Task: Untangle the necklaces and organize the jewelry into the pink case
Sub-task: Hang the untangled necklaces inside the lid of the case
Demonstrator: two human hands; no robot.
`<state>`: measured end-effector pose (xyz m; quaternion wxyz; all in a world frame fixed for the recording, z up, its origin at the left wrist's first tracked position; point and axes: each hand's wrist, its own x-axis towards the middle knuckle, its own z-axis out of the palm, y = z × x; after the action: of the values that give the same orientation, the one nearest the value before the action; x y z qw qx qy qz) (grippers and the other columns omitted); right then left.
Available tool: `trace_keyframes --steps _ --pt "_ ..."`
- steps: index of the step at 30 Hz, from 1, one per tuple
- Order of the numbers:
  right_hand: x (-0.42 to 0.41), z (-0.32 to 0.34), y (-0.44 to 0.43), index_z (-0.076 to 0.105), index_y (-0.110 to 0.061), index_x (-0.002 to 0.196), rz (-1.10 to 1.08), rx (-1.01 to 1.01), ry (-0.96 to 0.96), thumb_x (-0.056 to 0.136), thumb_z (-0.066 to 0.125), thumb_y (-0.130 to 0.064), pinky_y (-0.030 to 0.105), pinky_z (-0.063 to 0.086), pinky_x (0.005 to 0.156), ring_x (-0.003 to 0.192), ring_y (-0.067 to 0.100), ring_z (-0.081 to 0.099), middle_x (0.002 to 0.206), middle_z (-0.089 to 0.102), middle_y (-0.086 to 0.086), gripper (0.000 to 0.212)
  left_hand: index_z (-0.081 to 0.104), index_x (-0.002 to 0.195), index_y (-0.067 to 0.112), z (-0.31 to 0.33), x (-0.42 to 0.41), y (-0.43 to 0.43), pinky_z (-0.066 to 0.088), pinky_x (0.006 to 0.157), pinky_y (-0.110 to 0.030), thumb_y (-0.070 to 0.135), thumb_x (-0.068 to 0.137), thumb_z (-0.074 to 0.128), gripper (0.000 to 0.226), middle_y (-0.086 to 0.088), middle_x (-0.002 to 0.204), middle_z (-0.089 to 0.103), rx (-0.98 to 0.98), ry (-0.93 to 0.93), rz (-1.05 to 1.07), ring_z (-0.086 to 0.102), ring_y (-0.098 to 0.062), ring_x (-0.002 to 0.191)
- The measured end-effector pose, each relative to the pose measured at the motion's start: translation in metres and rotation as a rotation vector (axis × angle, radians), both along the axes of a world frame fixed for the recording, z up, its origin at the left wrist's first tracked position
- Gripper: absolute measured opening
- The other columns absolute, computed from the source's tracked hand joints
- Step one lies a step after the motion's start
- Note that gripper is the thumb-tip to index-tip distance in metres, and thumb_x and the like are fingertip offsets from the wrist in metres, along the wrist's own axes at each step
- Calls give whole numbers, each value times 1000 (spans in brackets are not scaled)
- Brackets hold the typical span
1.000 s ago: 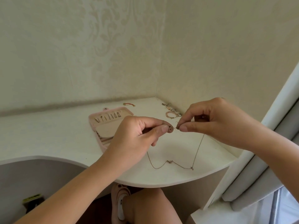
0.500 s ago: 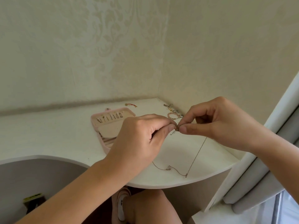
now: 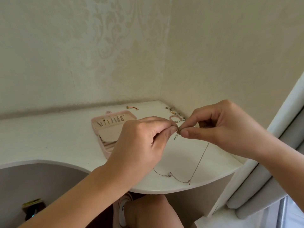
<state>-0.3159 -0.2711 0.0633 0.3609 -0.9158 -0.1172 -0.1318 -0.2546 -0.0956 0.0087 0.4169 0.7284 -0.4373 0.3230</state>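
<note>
A thin gold necklace (image 3: 198, 162) hangs from my fingertips, and its lower loop with two small charms lies on the white desk (image 3: 49, 142). My left hand (image 3: 143, 142) and my right hand (image 3: 222, 127) meet above the desk, each pinching the chain's ends at the clasp. A tiny key charm (image 3: 175, 137) dangles just below the pinch. The open pink case (image 3: 110, 127) lies behind my left hand, partly hidden by it, with several earrings in its lid.
A beaded bracelet (image 3: 175, 118), rings and other small pieces (image 3: 172, 110) lie in the desk's far corner. A red cord piece (image 3: 132, 107) sits by the wall. A grey curtain (image 3: 263, 186) hangs at the right. My knee (image 3: 151, 211) is below the desk edge.
My two hands have come together until the fingertips touch at the clasp. The chain's loop has slid slightly toward the desk's front edge.
</note>
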Motion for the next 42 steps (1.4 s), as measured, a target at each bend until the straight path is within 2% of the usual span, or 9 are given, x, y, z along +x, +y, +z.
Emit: trace_keyframes --steps 15,20,24,28,30,33,37,39,42 --pt "2 -3 2 78 -31 72 -14 -49 -43 74 78 -27 17 32 46 46 8 38 60 62 -5 4 76 79 12 -2 2 -1 33 63 -1 10 85 67 10 29 69 50 -24 53 -7 51 11 65" --pt "4 -2 6 78 -29 72 -30 -23 -71 73 78 -27 16 30 45 45 8 36 53 58 -11 3 74 75 10 -1 3 -1 35 61 -3 7 84 68 11 21 67 53 -48 12 34 51 5 63" --pt "5 -2 9 76 -31 66 -82 4 -111 73 76 -30 14 26 42 41 9 31 39 42 -11 8 75 78 9 -2 5 -3 40 61 -5 9 83 68 9 13 72 65 -106 -24 96 60 -2 63" --pt "11 -3 9 75 -29 65 -78 55 -73 73 75 -30 16 29 45 40 7 33 41 46 -10 8 75 82 12 -2 12 -4 40 58 -11 15 82 70 7 10 72 70 -137 15 141 55 -9 52" --pt "16 -2 8 76 -29 69 -49 78 -35 73 74 -32 27 37 51 43 8 38 47 53 -5 6 75 83 14 -3 16 -4 39 56 -16 18 82 69 7 13 65 64 -131 69 130 51 -10 50" --pt "28 0 8 77 -35 75 -20 100 30 68 73 -47 35 37 55 57 32 45 62 59 14 14 73 80 21 -4 24 -2 37 52 -24 28 82 70 9 9 47 45 -144 213 72 41 -9 44" --pt "51 6 8 77 -36 72 -6 157 49 59 69 -53 29 33 58 61 19 40 66 62 19 23 72 76 16 1 33 0 31 41 -11 25 82 73 11 -8 48 34 -231 523 -49 34 -7 42" --pt "64 11 6 78 -32 72 -7 201 50 61 71 -49 29 35 55 58 18 42 63 63 11 22 71 81 17 3 42 3 36 45 -10 31 83 67 16 -8 54 47 -226 614 -64 43 -5 48" --pt "85 24 1 79 -21 72 27 295 92 61 72 -41 27 39 58 61 17 47 67 66 5 23 68 95 23 -4 77 12 42 66 -6 38 91 57 19 15 78 67 -98 634 64 62 1 77"
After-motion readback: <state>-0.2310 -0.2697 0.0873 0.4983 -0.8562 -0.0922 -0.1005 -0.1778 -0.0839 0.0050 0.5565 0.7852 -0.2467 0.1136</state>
